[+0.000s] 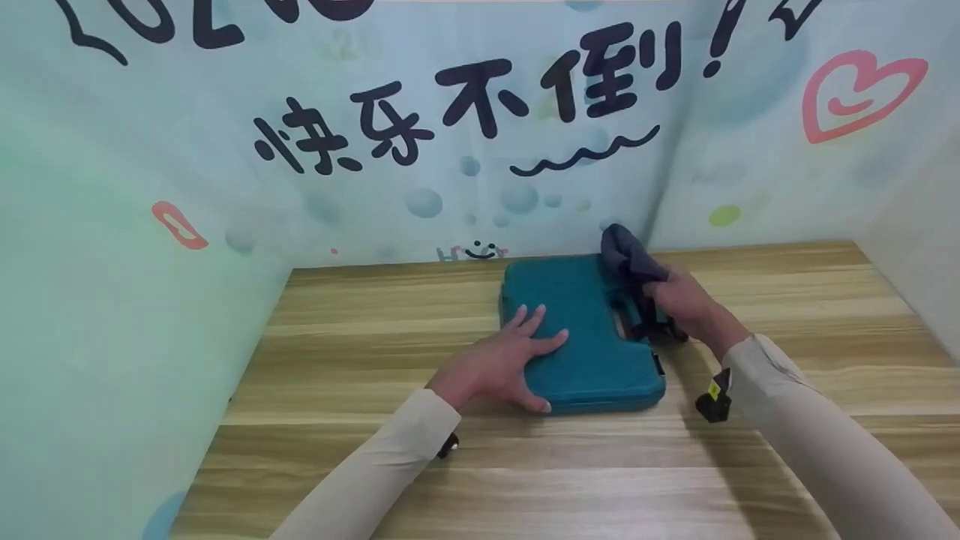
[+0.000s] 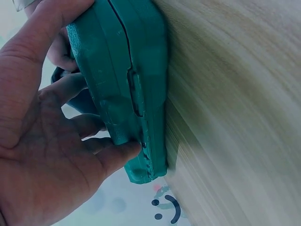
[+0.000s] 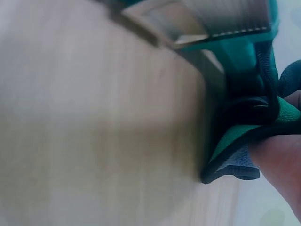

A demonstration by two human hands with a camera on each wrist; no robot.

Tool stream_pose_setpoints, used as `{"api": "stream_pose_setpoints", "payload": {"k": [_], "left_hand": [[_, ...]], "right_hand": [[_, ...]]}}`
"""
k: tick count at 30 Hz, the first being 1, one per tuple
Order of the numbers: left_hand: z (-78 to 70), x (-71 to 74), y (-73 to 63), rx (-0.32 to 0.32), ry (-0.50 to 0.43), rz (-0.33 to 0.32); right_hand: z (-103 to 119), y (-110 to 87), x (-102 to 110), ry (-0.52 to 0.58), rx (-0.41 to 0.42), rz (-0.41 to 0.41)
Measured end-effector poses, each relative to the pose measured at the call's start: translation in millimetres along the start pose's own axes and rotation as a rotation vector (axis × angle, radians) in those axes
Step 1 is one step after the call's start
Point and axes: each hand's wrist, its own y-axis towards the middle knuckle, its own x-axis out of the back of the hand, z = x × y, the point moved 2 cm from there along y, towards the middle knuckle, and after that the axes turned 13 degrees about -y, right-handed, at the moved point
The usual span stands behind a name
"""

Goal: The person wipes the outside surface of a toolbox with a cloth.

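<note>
A teal plastic carrying case (image 1: pixel 577 352) lies flat on the table, its cut-out handle facing right. My left hand (image 1: pixel 491 364) rests spread on its left part, fingers on the lid and thumb at the near edge. In the left wrist view, the little finger touches the side seam of the case (image 2: pixel 110 61). At the handle side, my right hand (image 1: pixel 686 304) holds a dark grey cloth item (image 1: pixel 630 259) against the case. The right wrist view shows this cloth item (image 3: pixel 242 157) with green fabric and black edging; its exact kind is unclear.
The wood-grain table (image 1: pixel 360 337) runs back to a pale printed backdrop (image 1: pixel 375 217) with dark lettering. Another pale wall (image 1: pixel 922 247) bounds the right side. A small black device (image 1: pixel 715 397) hangs at the right cuff.
</note>
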Motion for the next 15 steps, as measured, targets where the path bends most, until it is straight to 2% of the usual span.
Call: {"api": "stream_pose_setpoints", "payload": {"k": [6,15], "left_hand": [[1.7,0.3,-0.2,-0.005,-0.016,-0.01],[1.6,-1.2,2.0,-0.021,-0.009,-0.006]], "right_hand": [[-5,-14.6,-7,0.029,0.117,-0.048],[-14,-46.4,-14,-0.017,0.156,-0.059]]}}
